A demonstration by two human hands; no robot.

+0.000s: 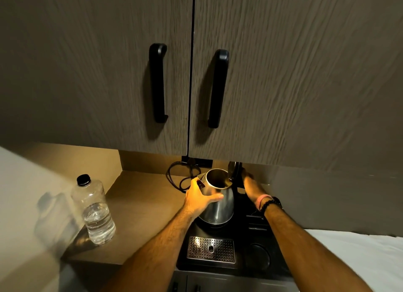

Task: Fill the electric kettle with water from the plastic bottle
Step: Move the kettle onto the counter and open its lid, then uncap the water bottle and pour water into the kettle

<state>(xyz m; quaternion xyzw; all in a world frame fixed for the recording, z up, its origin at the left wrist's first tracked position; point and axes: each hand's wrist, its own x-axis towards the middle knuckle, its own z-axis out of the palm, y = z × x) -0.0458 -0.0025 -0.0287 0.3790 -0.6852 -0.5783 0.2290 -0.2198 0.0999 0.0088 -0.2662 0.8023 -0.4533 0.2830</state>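
Observation:
A steel electric kettle [220, 208] stands on its base on a black tray [244, 267], its black lid [232, 170] flipped up and the mouth open. My left hand [199, 199] wraps around the kettle's left side. My right hand [248, 179] is behind the kettle at the handle and lid, fingers partly hidden. A clear plastic bottle [94, 211] with a black cap stands upright on the counter to the left, roughly one third full of water, untouched.
A perforated metal drip grate [211, 249] lies in the tray near me. A black power cord [181, 180] coils behind the kettle. Overhead cabinet doors with black handles [158, 82] hang low above the counter [139, 204]. A white surface lies at right.

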